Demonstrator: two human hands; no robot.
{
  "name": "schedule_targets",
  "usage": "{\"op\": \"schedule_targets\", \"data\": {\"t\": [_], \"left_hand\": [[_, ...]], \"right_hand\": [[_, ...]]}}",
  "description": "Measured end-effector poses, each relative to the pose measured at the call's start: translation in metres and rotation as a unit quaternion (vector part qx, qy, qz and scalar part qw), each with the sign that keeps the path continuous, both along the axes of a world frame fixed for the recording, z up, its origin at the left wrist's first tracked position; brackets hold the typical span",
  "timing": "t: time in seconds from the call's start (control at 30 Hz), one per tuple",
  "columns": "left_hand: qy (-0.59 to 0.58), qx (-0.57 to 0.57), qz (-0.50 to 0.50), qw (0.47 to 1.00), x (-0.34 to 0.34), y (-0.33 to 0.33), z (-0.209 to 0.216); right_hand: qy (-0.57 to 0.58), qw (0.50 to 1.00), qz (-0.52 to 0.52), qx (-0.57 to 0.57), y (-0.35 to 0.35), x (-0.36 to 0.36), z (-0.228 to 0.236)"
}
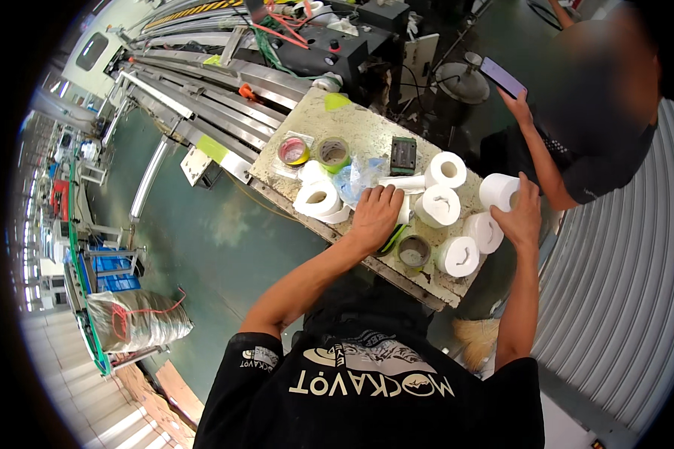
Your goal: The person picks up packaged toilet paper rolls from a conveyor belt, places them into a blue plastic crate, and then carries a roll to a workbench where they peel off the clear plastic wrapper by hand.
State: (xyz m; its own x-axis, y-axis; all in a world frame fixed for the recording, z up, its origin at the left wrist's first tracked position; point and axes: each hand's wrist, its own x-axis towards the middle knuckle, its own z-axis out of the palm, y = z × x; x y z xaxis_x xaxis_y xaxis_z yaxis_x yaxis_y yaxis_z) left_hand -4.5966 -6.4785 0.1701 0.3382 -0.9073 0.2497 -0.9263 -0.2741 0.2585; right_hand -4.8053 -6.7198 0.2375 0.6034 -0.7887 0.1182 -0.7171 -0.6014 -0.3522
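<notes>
My right hand [522,215] grips a white toilet paper roll [496,190] at the table's right edge, thumb and fingers around its end. Over the near edge of the worn table [378,131], the fingers of my left hand [376,215] are bent and close together. A white edge shows beside them, but what they close on is hidden. Crumpled clear-blue plastic [358,178] lies just beyond that hand. Between my hands stand several white rolls, among them an upright one [448,170] and one with a pinched core [457,257]. Another white roll [318,199] sits to the left.
Tape rolls lie about the table: a yellow-red one [293,151], a green one [333,153] and a brownish one [413,251]. A black box-shaped object [403,156] sits farther back. Metal machine rails [236,112] adjoin at left. Another person holds a phone [504,77] at right.
</notes>
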Motion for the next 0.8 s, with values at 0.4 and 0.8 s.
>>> {"op": "schedule_targets", "data": {"t": [0.4,0.8], "left_hand": [[-0.02,0.113,-0.031,0.993,0.007,0.001,-0.009],[0.071,0.091,-0.042,0.992,0.025,-0.007,-0.011]], "right_hand": [[-0.177,0.979,0.043,0.097,0.061,-0.041,0.021],[-0.178,0.968,0.057,0.169,0.078,-0.03,0.013]]}}
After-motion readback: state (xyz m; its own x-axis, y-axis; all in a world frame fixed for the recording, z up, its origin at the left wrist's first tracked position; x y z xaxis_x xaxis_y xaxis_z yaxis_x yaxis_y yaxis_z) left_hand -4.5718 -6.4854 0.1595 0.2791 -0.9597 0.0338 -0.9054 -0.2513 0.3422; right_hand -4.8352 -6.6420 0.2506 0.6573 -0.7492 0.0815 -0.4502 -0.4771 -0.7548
